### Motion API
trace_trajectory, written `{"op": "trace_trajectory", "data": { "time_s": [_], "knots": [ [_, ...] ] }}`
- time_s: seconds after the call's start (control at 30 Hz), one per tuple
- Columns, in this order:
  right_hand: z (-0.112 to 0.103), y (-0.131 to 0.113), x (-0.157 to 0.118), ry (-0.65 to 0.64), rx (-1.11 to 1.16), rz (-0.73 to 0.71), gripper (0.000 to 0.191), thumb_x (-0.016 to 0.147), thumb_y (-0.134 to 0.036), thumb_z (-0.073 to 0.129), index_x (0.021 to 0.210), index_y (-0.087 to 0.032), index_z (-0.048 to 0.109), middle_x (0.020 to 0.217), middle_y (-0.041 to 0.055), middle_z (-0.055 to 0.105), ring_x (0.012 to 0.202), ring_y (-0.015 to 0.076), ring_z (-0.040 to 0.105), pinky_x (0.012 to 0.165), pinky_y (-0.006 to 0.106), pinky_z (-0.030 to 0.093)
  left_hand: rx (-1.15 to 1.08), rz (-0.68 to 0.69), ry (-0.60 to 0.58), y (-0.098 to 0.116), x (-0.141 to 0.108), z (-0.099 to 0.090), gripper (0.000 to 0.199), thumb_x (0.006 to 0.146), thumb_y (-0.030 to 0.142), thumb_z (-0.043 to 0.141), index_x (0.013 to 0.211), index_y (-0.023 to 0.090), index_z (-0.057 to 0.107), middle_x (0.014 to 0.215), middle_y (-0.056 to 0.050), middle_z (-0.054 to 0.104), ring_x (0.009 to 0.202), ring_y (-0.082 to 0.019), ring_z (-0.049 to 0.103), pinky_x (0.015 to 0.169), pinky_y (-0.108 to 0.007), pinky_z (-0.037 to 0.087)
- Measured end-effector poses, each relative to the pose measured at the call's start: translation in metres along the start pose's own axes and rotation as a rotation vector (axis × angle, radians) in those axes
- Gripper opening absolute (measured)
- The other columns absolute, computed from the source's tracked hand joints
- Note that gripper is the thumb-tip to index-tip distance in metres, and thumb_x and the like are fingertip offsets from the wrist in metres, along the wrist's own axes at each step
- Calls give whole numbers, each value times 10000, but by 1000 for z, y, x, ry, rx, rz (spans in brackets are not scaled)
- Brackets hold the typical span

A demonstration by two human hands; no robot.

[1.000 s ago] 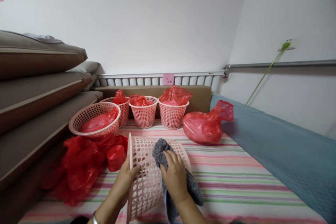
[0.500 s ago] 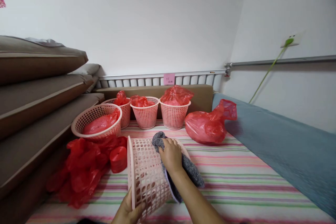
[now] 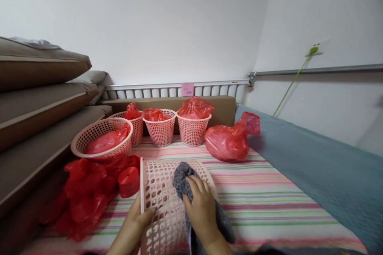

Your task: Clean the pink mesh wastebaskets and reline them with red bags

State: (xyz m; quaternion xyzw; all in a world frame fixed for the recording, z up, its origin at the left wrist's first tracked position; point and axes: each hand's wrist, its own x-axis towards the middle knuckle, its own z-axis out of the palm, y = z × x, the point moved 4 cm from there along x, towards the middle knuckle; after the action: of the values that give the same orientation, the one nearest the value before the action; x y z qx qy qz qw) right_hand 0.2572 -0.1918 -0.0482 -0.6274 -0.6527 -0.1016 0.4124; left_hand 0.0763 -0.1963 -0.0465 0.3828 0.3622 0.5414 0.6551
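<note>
A pink perforated basket [image 3: 163, 191] lies on its side near the front, its rim facing left. My left hand [image 3: 134, 221] grips that rim, the thumb on the outer wall and the other fingers hidden inside. Under my right hand [image 3: 200, 203] a dark grey cloth [image 3: 182, 177] is bunched and pressed on the basket's side, with its loose end hanging down to the right. Just left of the basket are a red roll of bags [image 3: 128, 182] and a heap of crumpled red plastic [image 3: 85, 197].
Behind stand pink baskets [image 3: 191, 131] holding red bags, another tilted basket [image 3: 128, 149] at left, and a filled red bag [image 3: 227, 143]. Stacked cushions [image 3: 44, 127] border the left side of the striped cloth [image 3: 269, 203]; blue fabric [image 3: 314, 167] borders the right.
My right hand and the cloth have moved down along the basket. My left hand has shifted left and up with the rim. The whole view has turned slightly right.
</note>
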Motion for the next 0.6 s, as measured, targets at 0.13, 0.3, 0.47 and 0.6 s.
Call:
{"op": "trace_trajectory", "data": {
  "time_s": [0.13, 0.3, 0.47, 0.6],
  "knots": [
    [4, -7, 35, -50, -23, 77, 359, 775, -165, 581, 1131, -195, 618, 1123, 72, 630, 1061, 259, 519, 937, 398, 384, 12, -32, -11, -27, -5, -16, 984, 580, 273, 808, 1417, 180, 298, 1232, -171, 633, 1120, -356, 590, 965, -452, 451],
    [19, -14, 67, -96, -63, 73, 313, 790, -226, 590, 1099, -194, 630, 1035, 67, 654, 996, 252, 541, 893, 371, 394, -6, -40, -45, -52, -6, -36, 1041, 594, 331, 826, 1440, 202, 232, 1250, -179, 619, 1108, -357, 600, 1000, -476, 420],
    [18, -10, 52, -72, -26, 76, 338, 788, -192, 584, 1123, -180, 618, 1095, 78, 636, 1045, 255, 520, 929, 372, 380, -9, -42, -92, -63, -12, -38, 999, 540, 372, 853, 1391, 198, 359, 1219, -172, 641, 1129, -369, 584, 1000, -477, 422],
    [9, -4, 27, -37, 25, 51, 363, 772, -133, 574, 1133, -151, 611, 1131, 90, 618, 1083, 260, 499, 972, 394, 367, -45, -97, -68, -38, -9, -13, 977, 563, 322, 830, 1397, 180, 342, 1219, -193, 635, 1072, -389, 615, 898, -486, 491]
  ]
}}
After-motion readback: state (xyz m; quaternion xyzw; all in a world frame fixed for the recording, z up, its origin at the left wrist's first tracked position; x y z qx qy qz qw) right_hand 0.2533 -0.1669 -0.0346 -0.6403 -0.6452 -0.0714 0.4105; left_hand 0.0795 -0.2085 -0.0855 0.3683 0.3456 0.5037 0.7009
